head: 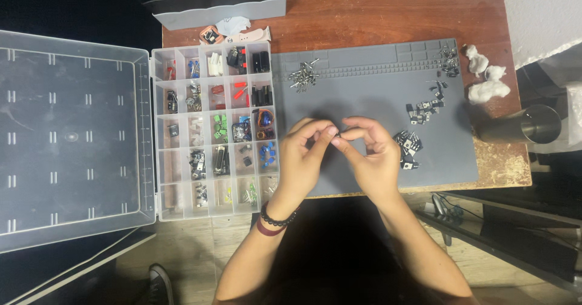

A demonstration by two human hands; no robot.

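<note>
Both hands are meeting over the middle of the grey mat [376, 74], which is lying on the wooden bench [388, 14]. The left hand [303, 159] and the right hand [373, 156] are bringing their fingertips together around a small dark part [337, 134]; the thumb and forefinger of each hand are pinching it from either side, just above the mat, though the part is too small to tell its kind. The other fingers of both hands are curling loosely. The left wrist is wearing a black bead bracelet [277, 219] and a dark red band beside it. To the left of the hands, a clear organiser box [159, 129] is sitting open on the bench edge, its compartments holding small electronic parts in red, green, blue and black, and its lid [73, 135] is lying flat further left. On the mat, a heap of silver metal pieces [304, 76] is lying above the hands, and clusters of small black components [407, 144] are lying just right of the right hand and further up toward the mat's far right corner. White cotton tufts [485, 77] are resting on the bench at the right, near a metal cup [527, 126] lying on its side. A grey bin [218, 2] is standing at the bench's far edge.
</note>
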